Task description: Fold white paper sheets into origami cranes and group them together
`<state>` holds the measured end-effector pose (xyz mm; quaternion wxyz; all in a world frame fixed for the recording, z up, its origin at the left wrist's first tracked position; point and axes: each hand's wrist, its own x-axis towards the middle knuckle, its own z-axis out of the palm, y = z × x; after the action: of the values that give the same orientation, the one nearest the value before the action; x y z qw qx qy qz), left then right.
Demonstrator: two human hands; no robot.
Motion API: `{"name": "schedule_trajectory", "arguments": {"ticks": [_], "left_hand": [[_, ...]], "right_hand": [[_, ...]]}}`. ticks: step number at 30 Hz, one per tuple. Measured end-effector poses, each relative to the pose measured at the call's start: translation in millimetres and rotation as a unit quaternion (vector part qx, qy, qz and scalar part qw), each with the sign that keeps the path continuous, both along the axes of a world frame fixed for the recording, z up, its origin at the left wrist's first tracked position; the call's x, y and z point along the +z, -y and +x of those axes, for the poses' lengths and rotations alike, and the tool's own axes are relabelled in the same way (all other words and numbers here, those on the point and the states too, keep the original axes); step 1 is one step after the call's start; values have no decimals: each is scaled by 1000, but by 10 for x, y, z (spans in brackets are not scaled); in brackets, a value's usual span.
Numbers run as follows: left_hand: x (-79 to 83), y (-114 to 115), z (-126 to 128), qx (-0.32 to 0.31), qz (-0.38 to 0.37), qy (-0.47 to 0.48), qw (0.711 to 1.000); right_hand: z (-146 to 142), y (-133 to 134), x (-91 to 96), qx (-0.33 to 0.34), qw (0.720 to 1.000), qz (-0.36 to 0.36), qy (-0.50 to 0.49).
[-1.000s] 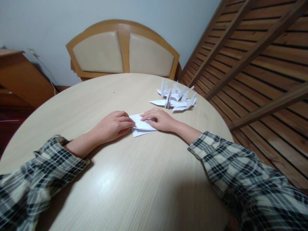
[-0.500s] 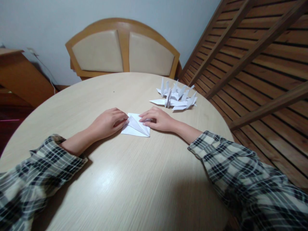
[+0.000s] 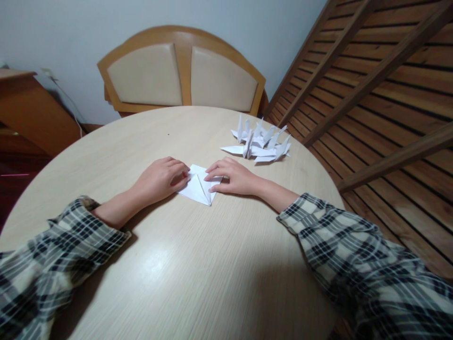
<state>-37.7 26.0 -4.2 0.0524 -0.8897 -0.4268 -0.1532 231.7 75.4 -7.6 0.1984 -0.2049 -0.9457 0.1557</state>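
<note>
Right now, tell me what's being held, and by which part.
The folded paper: left hand at its left side, right hand on its right side; a firm grip cannot be told.

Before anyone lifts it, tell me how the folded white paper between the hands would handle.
The folded white paper is probably light, being thin sheet. Its creases suggest some stiffness, though it could still bend. Lying flat on the smooth-looking table, it would likely slide, not roll.

Dim light, glare on tabletop (image 3: 198, 264), soft shadows
</note>
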Motion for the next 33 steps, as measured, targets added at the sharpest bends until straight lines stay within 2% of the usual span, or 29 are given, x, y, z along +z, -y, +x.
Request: {"name": "schedule_trajectory", "arguments": {"ticks": [5,8,13,22,29,33], "left_hand": [[8,25,42,25,48,0,999],[30,42,63,9,68,-36,997],[46,50,86,-13,51,-59,997],[33,68,99,3,27,-48,998],[66,181,192,33,17,-54,998],[56,188,194,20,-3,-22,1000]], "right_hand": [[-19,13,-15,-8,1000,8,6],[-31,27,-7,-14,1000,9,10],[-35,38,8,-20,1000,-1,13],[-32,17,-8,-17,1000,-4,5],[-42,12,-17,-17,1000,-2,-18],[-58,27,-8,-38,999,-13,-20]]}}
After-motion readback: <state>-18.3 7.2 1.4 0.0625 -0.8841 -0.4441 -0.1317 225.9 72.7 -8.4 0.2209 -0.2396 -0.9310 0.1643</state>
